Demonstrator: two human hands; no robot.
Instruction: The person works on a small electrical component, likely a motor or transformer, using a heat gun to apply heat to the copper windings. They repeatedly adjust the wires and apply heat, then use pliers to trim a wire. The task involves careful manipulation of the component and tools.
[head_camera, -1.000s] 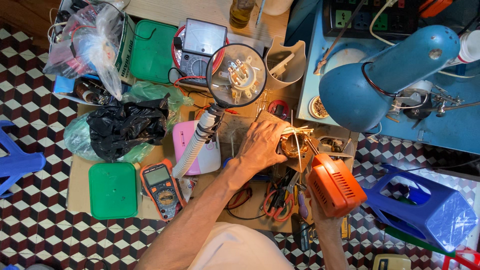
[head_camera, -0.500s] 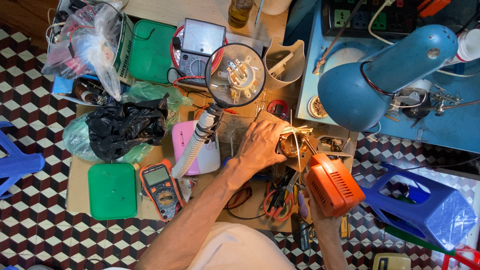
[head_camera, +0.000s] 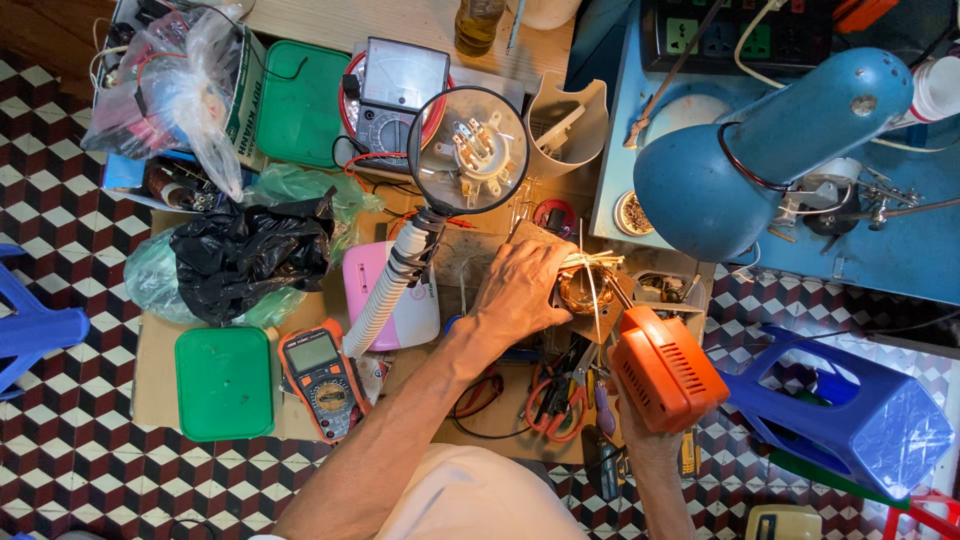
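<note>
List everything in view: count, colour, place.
coil part: 1, copper with pale leads, centre, under left hand
orange tool: 1, orange, right of centre, in right hand
magnifier: 1, black rim on pale flexible neck, above centre
desk lamp: 1, blue, upper right
handheld meter: 1, orange and grey, lower left
dial meter: 1, grey, top centre
green lids: 2, green, lower left and upper left
black bag: 1, black, left
pink box: 1, pink and white, centre left
pliers: 1, red handles, bottom centre
stools: 2, blue, right and left edges
left hand: on coil part
right hand: grips orange tool
</note>
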